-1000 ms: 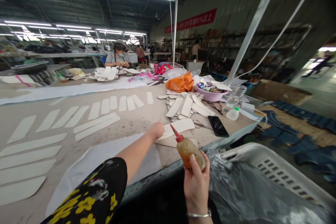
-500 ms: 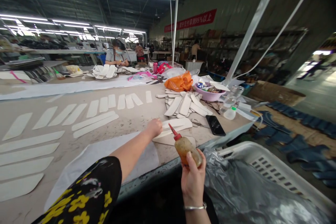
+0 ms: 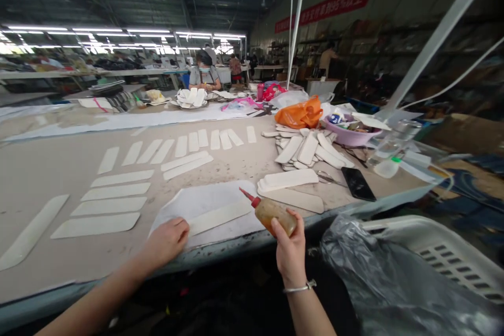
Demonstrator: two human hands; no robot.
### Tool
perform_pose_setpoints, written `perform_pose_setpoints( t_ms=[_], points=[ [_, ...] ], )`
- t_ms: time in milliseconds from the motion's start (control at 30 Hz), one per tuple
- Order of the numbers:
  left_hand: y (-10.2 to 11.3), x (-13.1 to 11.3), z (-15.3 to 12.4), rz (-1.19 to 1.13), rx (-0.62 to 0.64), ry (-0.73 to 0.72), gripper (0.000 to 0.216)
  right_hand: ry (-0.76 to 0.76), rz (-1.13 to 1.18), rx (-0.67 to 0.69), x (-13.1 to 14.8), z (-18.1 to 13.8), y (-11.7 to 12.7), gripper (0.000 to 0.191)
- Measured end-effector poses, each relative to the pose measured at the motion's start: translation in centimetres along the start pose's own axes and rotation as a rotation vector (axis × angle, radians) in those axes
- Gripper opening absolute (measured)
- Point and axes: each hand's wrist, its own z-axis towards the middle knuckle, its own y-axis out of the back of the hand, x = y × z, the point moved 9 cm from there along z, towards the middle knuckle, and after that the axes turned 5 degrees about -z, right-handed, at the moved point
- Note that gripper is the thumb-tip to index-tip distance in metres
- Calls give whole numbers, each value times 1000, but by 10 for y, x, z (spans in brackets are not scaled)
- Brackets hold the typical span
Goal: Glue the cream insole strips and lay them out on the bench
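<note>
My right hand point(image 3: 290, 252) is wrapped round a squeeze bottle point(image 3: 273, 214) of amber liquid, its red nozzle tilted up to the left. My left hand point(image 3: 170, 239) has its fingers closed on the left end of a long white strip point(image 3: 220, 216). That strip lies across a white sheet point(image 3: 189, 197) at the table's front edge, with the nozzle just above its right end. Right of the sheet, a small stack of white strips point(image 3: 289, 179) rests on the table. Several more strips point(image 3: 114, 190) are spread out in rows on the left.
A heap of white pieces point(image 3: 307, 147) lies behind the stack. Scissors point(image 3: 329, 178), a black phone point(image 3: 358, 184), a purple basin point(image 3: 350, 137) and an orange bag point(image 3: 299, 113) are at the right. A white plastic crate point(image 3: 452, 262) with a grey bag stands beside the table. Across it sits a person point(image 3: 205, 76).
My left hand has moved left from the small stack, and a strip now lies on the sheet. The bottle has tipped further left, its nozzle over the strip. The view has turned left.
</note>
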Motion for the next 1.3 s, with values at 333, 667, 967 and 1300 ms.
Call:
perform_pose_setpoints(
  t_ms=[333,667,967,1300],
  points=[
    [13,20,-35,-138,-366,-70,26,348,-485,310,-20,-41,-71,44],
    [9,10,-61,-147,-410,-212,25,568,-707,561,-36,-77,-123,41],
    [4,9,-59,-163,-386,-243,25,594,-776,694,-45,-93,-144,47],
    [-2,15,-59,-153,-358,-213,23,674,-889,499,-31,-65,-110,46]
  ],
)
